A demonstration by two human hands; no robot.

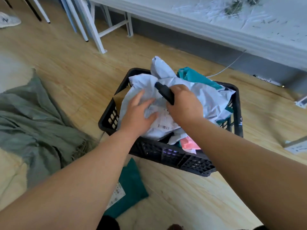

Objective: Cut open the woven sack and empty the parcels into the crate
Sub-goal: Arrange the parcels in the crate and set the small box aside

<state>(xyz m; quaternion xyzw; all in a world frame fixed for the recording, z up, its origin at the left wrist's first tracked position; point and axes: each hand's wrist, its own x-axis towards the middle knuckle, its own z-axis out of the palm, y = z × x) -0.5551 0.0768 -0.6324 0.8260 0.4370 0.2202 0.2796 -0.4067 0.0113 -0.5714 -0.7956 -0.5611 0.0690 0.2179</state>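
Head view, starting at the left edge of the frame: your grey-green woven sack (33,117) lies slack and crumpled on the pale wood-grain floor (69,67), its cut mouth frayed into loose fibres on the side nearest the crate. At the lower centre, half under your left forearm, a flat teal parcel (131,185) with a white printed label rests on the floor just in front of the crate. Your left hand (137,112) lies flat, fingers spread and relaxed, pressing on the wrinkled white plastic mailer (166,123) that tops the pile; it grasps nothing. The black plastic crate (182,156), its walls a lattice of small openings, sits at centre frame and is heaped above its rim with crinkled white parcels, a teal one (192,75) at the back and a pink one (189,143) near the front wall. Your right hand (184,105) is clenched around a slim black cutter (164,93), whose tip points toward the upper left, over the pile. Across the upper right runs a white table (216,19) strewn with shredded scraps.
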